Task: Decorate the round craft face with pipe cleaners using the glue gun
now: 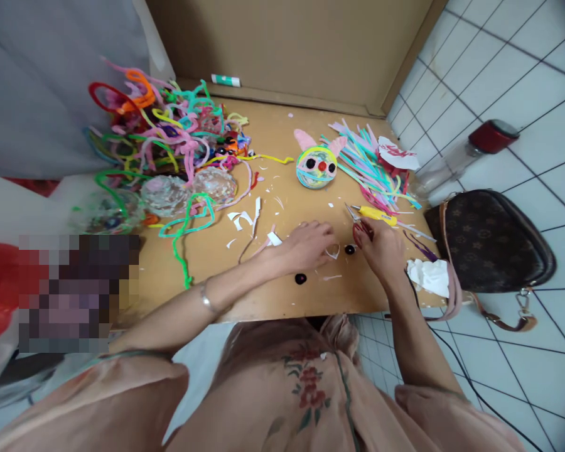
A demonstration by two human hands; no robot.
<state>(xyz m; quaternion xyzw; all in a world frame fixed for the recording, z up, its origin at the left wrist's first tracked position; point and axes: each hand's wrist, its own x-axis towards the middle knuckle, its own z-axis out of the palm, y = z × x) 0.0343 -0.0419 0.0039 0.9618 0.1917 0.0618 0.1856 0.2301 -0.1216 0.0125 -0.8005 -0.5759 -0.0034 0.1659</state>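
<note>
My right hand [381, 245] is closed around the red handles of a pair of scissors [356, 221], whose blades point up and left. Beside them lies a yellow-handled tool [377, 216]. My left hand [312, 243] rests low over the table with its fingers bent together. What is in its fingertips, if anything, I cannot make out. A thin curved white scrap [333, 252] shows right by them. Two black round pieces [301, 279] lie near my hands. Farther back stands a round wrapped ball [316, 168] with pink ears, black eyes and a red nose.
Tangled pipe cleaners [183, 129] heap at the back left, with clear plastic balls [166, 196] in front. Straight pipe cleaners [370, 164] lie back right. White paper scraps [241, 218] dot the table [258, 289]. A bottle [471, 154], brown bag [492, 242] and crumpled tissue [428, 277] line the right.
</note>
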